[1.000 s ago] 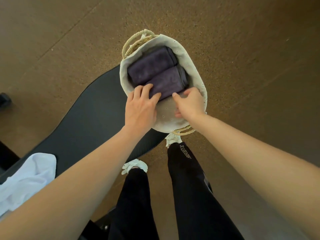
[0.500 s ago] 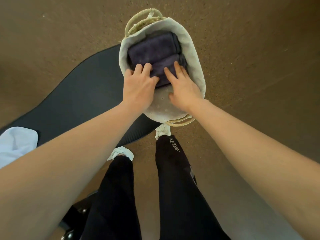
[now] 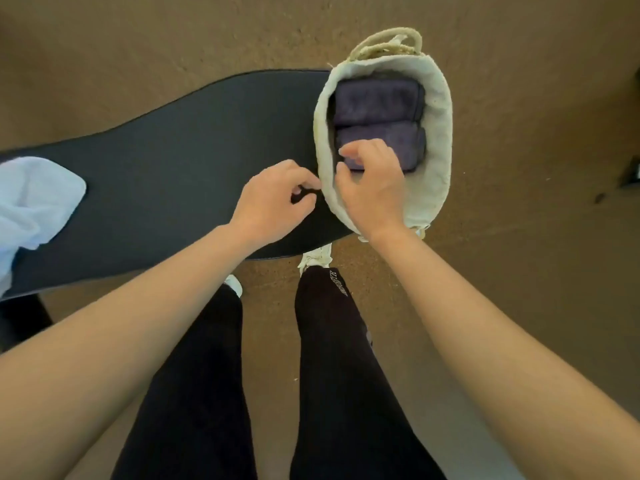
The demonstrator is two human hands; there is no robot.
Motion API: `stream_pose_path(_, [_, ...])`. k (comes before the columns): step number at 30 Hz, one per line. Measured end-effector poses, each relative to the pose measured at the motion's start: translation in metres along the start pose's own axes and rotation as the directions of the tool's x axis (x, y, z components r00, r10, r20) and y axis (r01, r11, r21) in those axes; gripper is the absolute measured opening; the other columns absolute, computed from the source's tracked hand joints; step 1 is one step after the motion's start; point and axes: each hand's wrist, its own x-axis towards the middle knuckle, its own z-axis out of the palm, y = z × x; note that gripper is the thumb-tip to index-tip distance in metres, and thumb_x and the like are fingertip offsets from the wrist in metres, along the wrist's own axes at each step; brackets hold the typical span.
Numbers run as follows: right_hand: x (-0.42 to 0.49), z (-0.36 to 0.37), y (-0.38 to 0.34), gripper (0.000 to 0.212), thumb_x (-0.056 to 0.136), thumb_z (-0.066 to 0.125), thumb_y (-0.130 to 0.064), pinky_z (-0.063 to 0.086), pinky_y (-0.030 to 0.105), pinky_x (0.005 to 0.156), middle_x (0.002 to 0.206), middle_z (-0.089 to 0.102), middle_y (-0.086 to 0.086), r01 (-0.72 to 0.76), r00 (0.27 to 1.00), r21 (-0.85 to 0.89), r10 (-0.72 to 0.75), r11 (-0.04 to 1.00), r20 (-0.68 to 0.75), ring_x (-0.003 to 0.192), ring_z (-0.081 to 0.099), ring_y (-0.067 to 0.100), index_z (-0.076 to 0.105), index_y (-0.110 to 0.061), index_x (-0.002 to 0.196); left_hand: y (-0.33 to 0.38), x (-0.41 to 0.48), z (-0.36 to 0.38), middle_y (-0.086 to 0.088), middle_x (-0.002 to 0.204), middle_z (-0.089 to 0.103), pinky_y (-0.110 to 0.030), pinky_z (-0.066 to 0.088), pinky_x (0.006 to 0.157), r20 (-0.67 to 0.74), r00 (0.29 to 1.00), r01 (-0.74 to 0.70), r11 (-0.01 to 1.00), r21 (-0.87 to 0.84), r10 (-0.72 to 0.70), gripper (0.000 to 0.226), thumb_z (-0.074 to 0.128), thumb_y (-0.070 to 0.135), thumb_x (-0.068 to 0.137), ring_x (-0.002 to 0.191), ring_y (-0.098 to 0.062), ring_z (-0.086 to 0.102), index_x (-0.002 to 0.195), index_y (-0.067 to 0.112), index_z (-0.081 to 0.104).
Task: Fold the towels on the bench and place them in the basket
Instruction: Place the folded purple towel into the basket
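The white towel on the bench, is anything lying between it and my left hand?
Nothing visible. The white towel lies at the far left end of the bench, and only bare black bench top separates it from the left hand, which hovers empty beside the basket.

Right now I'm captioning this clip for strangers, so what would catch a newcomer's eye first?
First, the cream fabric-lined basket at the right end of the long black padded bench, with two folded dark purple towels packed side by side inside. The right hand reaches into it over the nearer towel; the left hand hovers just outside. A crumpled white towel waits at the bench's left end.
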Motion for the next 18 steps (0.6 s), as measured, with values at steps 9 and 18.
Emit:
stream_pose_path(9, [-0.061, 0.102, -0.133, 0.011, 0.095, 0.070, -0.023, 0.059, 0.033, 0.084, 0.100, 0.069, -0.004, 0.160, 0.882, 0.092, -0.184, 0.983, 0.433, 0.094, 0.062, 0.012, 0.071, -0.018, 0.105, -0.141, -0.141, -0.052, 0.010, 0.102, 0.073, -0.039, 0.056, 0.092, -0.012, 0.786, 0.589, 0.756, -0.287, -0.618, 0.019, 0.064, 0.021, 0.097, 0.093, -0.009, 0.065, 0.109, 0.027, 0.076])
stream_pose_path(18, [-0.081, 0.216, -0.241, 0.013, 0.098, 0.065, -0.025, 0.059, 0.036, 0.085, 0.095, 0.068, -0.006, 0.281, 0.670, -0.019, -0.183, 0.959, 0.720, 0.088, 0.064, 0.012, 0.068, -0.020, 0.109, -0.260, -0.235, -0.115, -0.002, 0.136, 0.054, -0.034, 0.049, 0.097, -0.346, 0.556, 0.667, 0.654, -0.358, -0.756, 0.044, 0.067, 0.020, 0.095, 0.119, -0.019, 0.056, 0.138, 0.023, 0.057])
